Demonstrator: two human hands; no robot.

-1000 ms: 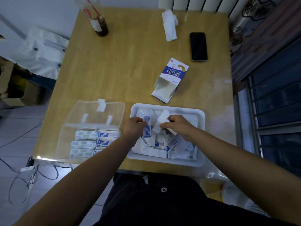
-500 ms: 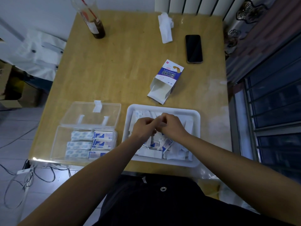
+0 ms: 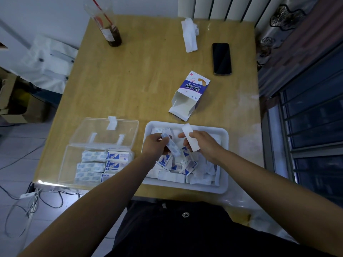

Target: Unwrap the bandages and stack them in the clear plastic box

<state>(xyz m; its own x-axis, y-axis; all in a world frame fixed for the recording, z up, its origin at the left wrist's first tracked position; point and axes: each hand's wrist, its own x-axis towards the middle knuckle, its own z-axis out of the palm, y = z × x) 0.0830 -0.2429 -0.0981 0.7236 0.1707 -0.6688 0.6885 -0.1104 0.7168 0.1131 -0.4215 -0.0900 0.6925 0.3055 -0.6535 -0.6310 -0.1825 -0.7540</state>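
Over the white tray of loose wrappers, your left hand pinches a bandage while your right hand grips a white paper strip, with the clear plastic box lying open just left, bandages stacked inside.

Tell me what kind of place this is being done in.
Most likely a room in a home, not a clinic or workshop. A plain wooden table stands by a white radiator and a barred window, and a phone and a glass of dark drink sit on it.
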